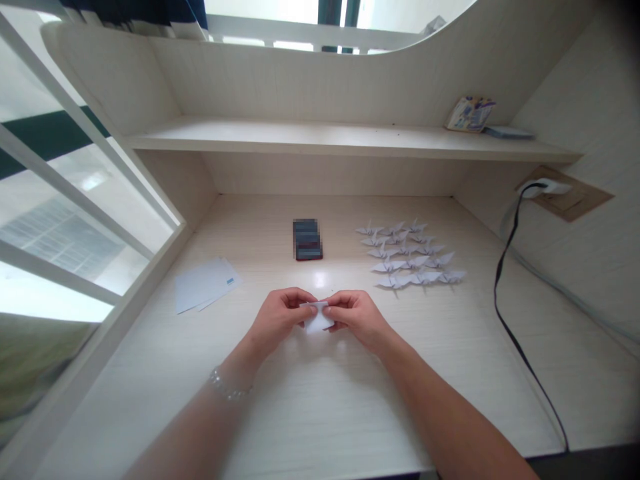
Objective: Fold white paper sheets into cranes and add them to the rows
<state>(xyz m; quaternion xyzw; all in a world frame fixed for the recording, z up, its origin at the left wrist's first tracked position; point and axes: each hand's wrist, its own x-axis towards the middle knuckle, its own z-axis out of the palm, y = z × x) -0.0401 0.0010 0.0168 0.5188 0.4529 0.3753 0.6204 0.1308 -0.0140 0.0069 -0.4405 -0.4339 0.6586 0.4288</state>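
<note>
Between my two hands is a small folded piece of white paper [317, 321], held just above the desk. My left hand [283, 313] pinches its left side with thumb and fingers; a beaded bracelet circles that wrist. On the right edge, my right hand [357, 317] grips the same paper with its thumb on top. Several white folded paper cranes [407, 257] stand in rows on the desk to the right. Flat sheets of white paper [203, 287] lie at the left, the top one bearing a small blue mark.
A dark phone-like object [307, 240], partly blurred, lies beyond my hands. A black cable [500, 293] runs from a wall socket [567, 193] down the desk's right side. The shelf [300, 133] above holds a colourful box [470, 113]. White bars [75, 187] border the left.
</note>
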